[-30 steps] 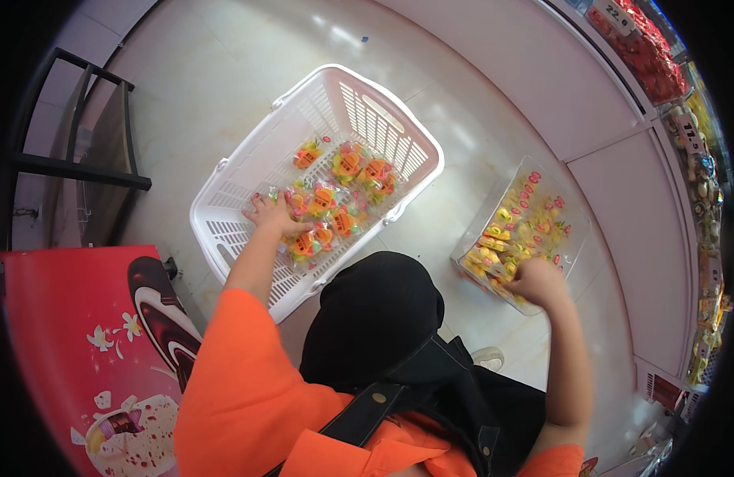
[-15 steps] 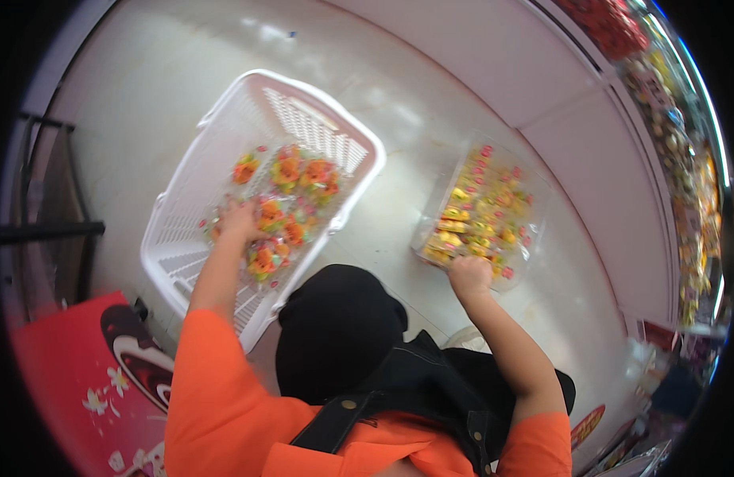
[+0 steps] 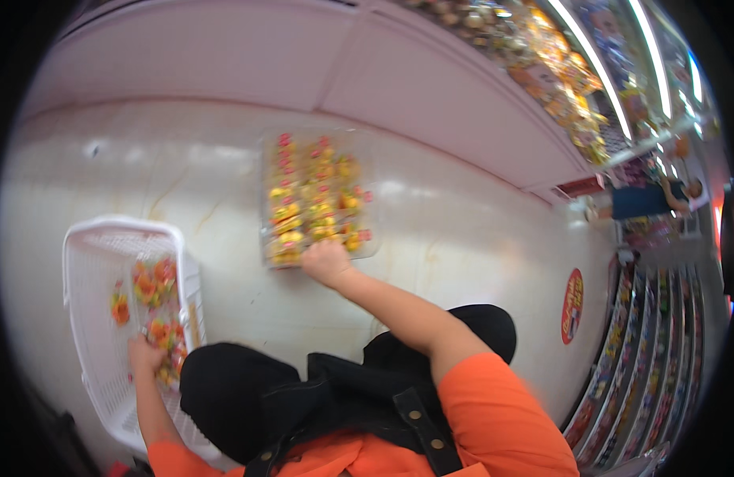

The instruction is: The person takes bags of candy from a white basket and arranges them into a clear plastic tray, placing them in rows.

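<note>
My left hand (image 3: 147, 355) is down inside the white plastic basket (image 3: 184, 253), against orange and yellow wrapped items (image 3: 166, 338); its fingers are blurred and partly hidden. More clear packets of the same colours (image 3: 154, 280) lie deeper in the basket. My right hand (image 3: 327, 262) is curled closed at the near edge of a clear plastic tray (image 3: 371, 147) on the floor. Rows of small yellow packets with pink-red tags (image 3: 319, 191) fill that tray. What the right fingers grip is hidden under the fist.
Pale glossy floor (image 3: 224, 215) runs between basket and tray. A pinkish-white cabinet base (image 3: 430, 95) borders the far side, with packed goods (image 3: 557, 71) above. Shelves of goods (image 3: 637, 358) stand at right, near a red oval floor sticker (image 3: 572, 306). Another person (image 3: 649, 200) is farther off.
My view has turned to the right, so basket and tray appear farther left, and the right-hand shelves and another person show. Both hands remain at the basket and the tray.
</note>
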`<state>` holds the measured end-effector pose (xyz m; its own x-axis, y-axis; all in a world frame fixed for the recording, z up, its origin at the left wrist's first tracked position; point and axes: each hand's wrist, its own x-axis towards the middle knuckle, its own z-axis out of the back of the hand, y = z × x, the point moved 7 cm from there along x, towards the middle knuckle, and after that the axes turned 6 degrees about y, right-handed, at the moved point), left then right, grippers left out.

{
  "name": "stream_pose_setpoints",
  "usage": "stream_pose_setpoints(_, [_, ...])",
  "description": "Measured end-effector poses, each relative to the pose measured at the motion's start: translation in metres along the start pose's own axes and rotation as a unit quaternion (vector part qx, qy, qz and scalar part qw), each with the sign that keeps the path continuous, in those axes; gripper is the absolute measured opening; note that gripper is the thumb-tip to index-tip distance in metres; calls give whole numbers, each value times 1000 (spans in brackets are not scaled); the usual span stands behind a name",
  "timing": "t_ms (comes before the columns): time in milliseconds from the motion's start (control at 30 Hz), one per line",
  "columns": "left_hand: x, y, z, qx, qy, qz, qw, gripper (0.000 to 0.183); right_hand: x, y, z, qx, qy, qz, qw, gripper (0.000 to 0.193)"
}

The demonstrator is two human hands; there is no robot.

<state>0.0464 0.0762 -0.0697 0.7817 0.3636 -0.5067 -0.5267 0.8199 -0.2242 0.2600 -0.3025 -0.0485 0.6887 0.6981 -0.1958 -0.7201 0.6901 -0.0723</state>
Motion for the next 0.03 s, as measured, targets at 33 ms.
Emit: stream_pose_setpoints(33, [19,-20,2,-9,-10,-25,1000,74,8,1,-5,-9,-20,16,1000,13])
